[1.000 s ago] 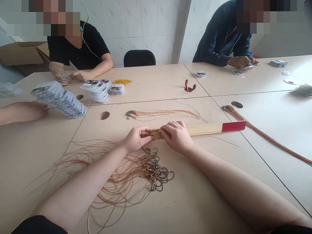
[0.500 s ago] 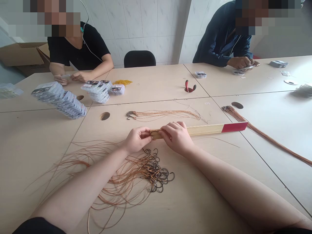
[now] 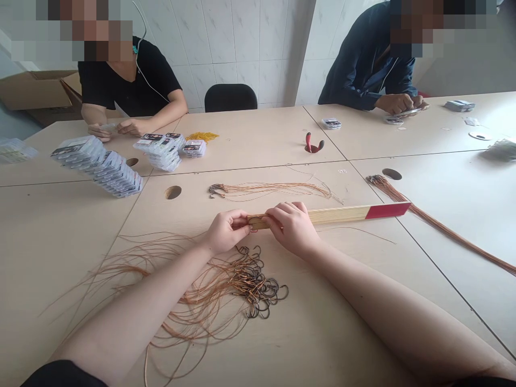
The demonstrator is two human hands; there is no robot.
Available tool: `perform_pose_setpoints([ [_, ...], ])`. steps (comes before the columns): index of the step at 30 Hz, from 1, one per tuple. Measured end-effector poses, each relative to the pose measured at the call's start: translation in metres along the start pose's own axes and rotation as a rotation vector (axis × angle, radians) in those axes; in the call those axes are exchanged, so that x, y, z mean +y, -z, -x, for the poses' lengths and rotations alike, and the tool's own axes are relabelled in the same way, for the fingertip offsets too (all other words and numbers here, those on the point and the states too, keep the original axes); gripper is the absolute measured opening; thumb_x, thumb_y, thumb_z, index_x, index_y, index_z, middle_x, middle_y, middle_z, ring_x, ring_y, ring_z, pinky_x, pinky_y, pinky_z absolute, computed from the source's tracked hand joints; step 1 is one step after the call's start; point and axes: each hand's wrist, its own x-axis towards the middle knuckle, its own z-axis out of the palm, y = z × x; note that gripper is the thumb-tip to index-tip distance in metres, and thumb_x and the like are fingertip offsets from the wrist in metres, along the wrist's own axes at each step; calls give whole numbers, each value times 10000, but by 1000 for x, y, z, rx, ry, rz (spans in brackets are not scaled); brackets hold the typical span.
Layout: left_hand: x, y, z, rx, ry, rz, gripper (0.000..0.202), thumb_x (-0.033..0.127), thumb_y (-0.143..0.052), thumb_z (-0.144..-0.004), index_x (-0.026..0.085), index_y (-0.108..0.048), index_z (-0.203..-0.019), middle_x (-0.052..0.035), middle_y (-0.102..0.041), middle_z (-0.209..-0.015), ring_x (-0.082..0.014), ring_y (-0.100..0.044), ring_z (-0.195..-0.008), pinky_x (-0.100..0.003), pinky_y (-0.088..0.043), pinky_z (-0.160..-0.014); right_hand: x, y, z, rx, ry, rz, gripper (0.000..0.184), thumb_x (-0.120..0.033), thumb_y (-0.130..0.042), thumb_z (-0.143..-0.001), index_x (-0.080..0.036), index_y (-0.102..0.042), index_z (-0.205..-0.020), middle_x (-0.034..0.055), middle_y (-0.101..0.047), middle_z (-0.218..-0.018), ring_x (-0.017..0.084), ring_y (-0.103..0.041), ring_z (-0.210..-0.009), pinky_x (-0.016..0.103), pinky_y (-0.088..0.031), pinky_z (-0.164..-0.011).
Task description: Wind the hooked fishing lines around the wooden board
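A long wooden stick (image 3: pixel 338 214) with a red right end lies across the pale table (image 3: pixel 322 322). My left hand (image 3: pixel 224 231) pinches its left end, fingers closed. My right hand (image 3: pixel 291 226) rests over the stick beside it, fingers curled on the wood. What the fingertips hold at the stick's end is too small to make out. Just below my hands lies a heap of dark fish hooks (image 3: pixel 258 282) on copper-coloured lines (image 3: pixel 161 285) that fan out to the left.
A small bunch of hooked lines (image 3: pixel 266 188) lies beyond the stick; another long bundle (image 3: pixel 439 226) runs off right. Stacks of small packets (image 3: pixel 108 166) and red pliers (image 3: pixel 313 143) sit farther back. Two people work at the far side, by a black chair (image 3: pixel 230 97).
A co-worker's hand at the left edge, near the packet stacks, has withdrawn out of view. My hands and the stick have barely moved.
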Motion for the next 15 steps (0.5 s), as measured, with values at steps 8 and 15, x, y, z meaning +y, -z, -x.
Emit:
perform_pose_setpoints([
  [8,-1,0,0,24,-10,-48,239,242,-606,-732,126,-600,-941,-86,-678,-907,-188,-642,-828,-303,-525,-762,2,-1,1,-28,38,66,220,-290,-406,-904,-190,-582,-817,26,-590,-751,141,-502,-747,286,-272,-691],
  [15,3,0,2,64,-117,-181,213,240,-567,-769,145,-612,-954,-62,-677,-902,-173,-645,-815,-272,-533,-740,0,-1,1,1,94,145,241,-300,-392,-913,-187,-563,-786,22,-578,-738,140,-482,-729,291,-269,-687],
])
